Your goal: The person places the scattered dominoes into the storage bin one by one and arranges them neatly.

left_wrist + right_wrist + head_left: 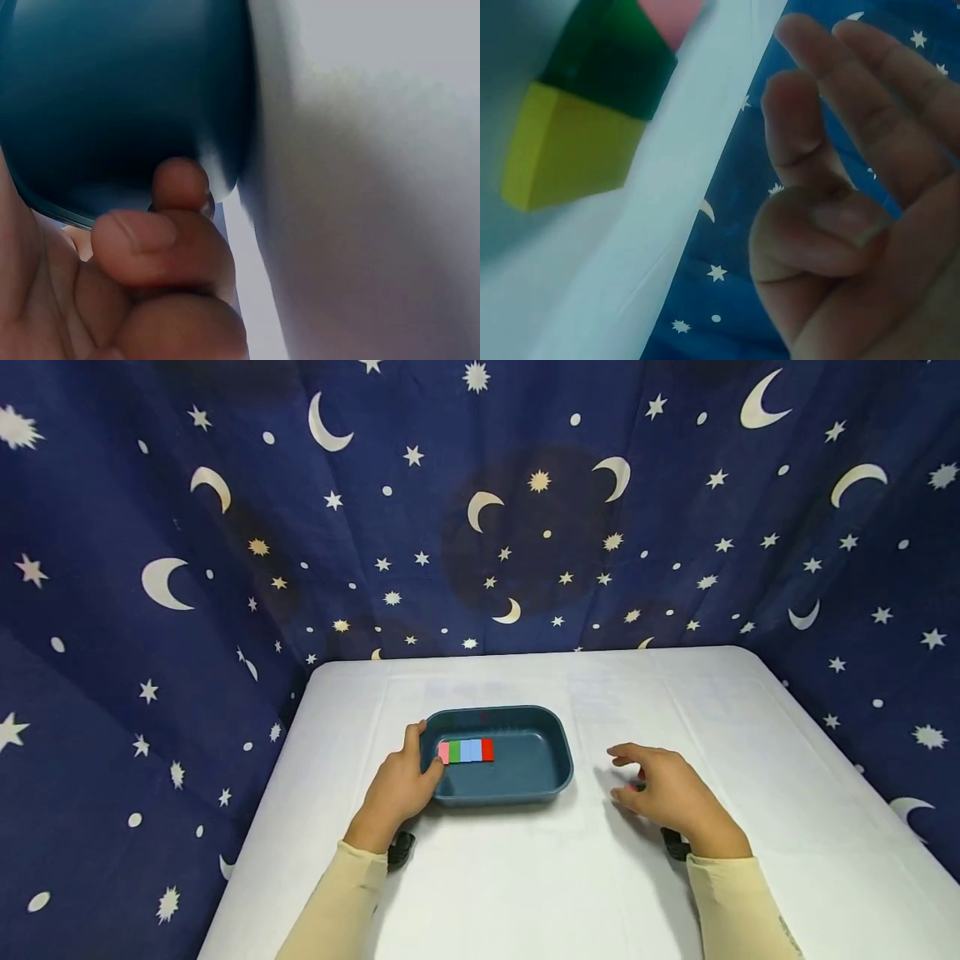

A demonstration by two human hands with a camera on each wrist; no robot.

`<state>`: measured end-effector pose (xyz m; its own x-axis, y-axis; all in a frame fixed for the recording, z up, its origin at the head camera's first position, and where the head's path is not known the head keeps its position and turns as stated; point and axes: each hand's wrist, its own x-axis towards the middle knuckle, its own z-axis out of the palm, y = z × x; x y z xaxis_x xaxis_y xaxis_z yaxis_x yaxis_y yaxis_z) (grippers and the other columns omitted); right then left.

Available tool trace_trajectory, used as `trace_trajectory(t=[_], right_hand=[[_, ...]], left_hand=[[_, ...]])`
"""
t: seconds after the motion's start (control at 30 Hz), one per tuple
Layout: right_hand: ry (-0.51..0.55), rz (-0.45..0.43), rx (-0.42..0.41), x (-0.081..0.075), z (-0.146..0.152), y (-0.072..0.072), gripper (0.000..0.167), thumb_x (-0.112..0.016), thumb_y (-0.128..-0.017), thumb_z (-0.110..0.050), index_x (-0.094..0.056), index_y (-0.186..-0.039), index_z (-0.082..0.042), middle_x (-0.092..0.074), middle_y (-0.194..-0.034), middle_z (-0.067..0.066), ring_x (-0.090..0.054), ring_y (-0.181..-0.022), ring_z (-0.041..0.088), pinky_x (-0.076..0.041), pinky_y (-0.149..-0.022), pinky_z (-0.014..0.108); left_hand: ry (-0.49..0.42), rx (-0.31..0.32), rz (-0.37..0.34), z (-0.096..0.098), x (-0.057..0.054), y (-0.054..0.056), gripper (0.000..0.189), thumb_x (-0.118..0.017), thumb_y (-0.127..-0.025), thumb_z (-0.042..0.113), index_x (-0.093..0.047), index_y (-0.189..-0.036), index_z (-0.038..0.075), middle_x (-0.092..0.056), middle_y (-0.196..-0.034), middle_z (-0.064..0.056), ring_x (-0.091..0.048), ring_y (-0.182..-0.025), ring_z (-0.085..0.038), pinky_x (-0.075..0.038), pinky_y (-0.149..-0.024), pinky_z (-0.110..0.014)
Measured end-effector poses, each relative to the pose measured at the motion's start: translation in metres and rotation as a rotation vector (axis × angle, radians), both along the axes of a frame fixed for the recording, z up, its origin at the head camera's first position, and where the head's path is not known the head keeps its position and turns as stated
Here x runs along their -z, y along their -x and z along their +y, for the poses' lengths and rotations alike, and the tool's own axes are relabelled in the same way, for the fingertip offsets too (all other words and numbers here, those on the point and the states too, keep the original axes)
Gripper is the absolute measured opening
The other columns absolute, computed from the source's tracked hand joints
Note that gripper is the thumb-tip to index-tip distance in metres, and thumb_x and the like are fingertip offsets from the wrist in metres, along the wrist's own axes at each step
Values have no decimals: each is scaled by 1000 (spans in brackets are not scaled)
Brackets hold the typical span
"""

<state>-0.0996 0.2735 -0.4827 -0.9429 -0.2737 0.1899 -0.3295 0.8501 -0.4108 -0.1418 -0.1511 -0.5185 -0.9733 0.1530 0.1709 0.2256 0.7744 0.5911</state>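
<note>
My left hand (397, 785) grips the left end of a dark blue-green plastic tray (536, 777), its thumb over the rim and its fingers along the outer side. In the left wrist view, the fingers curl against the tray's wall (120, 82). Inside the tray, beside the thumb, lies a row of coloured blocks (467, 751): pink, green, light blue and red. To the right of the tray, my right hand (667, 785) hovers with fingers loosely bent and nothing held. Below it are a yellow block (581, 150), a green block (615, 56) and a pink block (673, 19), mostly hidden in the head view.
A white cloth covers the table (525, 877). A dark blue curtain (480, 510) with moons and stars rises behind the table and along both sides.
</note>
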Motion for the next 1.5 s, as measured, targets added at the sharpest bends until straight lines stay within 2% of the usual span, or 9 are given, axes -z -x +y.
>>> trace_trajectory(t=[0.23, 0.43, 0.67, 0.87, 1.07, 1.23, 1.5], right_hand=[[6, -89, -10, 3, 8, 1, 66, -93, -75, -16, -68, -137, -13, -75, -117, 0, -63, -92, 25, -49, -85, 48], [-7, -134, -10, 7, 17, -3, 75, -96, -69, -17, -67, -138, -13, -74, -118, -2, -62, -97, 24, -49, -89, 49], [-7, -181, 20, 6, 23, -6, 77, -96, -70, -18, -66, -140, -16, -74, -122, -5, -60, -104, 26, -47, -90, 49], [-8, -227, 47, 8, 28, -7, 77, -96, -72, -22, -64, -143, -17, -73, -126, -7, -60, -107, 27, -47, -91, 51], [6, -225, 53, 10, 29, -5, 75, -96, -73, -22, -66, -141, -18, -74, -124, -11, -58, -103, 23, -47, -89, 47], [4, -213, 67, 12, 30, -5, 73, -97, -72, -24, -68, -139, -18, -74, -121, -13, -53, -98, 21, -46, -84, 42], [11, -201, 74, 13, 32, -4, 71, -97, -72, -24, -70, -137, -19, -75, -120, -13, -53, -95, 21, -45, -82, 42]], left_hand=[[11, -18, -27, -2, 4, 0, 69, -59, -102, 37, -28, -160, 15, -57, -63, -6, -54, -56, -23, -47, -60, -42], [17, -13, -13, 1, 3, 1, 70, -61, -102, 36, -29, -160, 13, -61, -69, -10, -56, -59, -23, -50, -64, -46], [9, 1, -11, 4, -2, 4, 70, -62, -103, 34, -28, -160, 14, -61, -68, -10, -55, -59, -24, -49, -63, -45], [16, 4, -9, 4, 0, 5, 69, -61, -102, 36, -30, -159, 15, -68, -78, -15, -59, -63, -21, -52, -68, -47], [18, -6, 3, 0, -1, 4, 69, -61, -102, 35, -30, -159, 14, -66, -74, -14, -58, -61, -22, -52, -67, -47], [20, -7, 8, 0, -3, 2, 69, -61, -101, 35, -31, -159, 14, -70, -80, -17, -60, -63, -21, -53, -69, -48], [26, -4, 14, 2, -2, 2, 69, -61, -101, 36, -31, -159, 13, -69, -78, -16, -59, -62, -21, -53, -67, -48]])
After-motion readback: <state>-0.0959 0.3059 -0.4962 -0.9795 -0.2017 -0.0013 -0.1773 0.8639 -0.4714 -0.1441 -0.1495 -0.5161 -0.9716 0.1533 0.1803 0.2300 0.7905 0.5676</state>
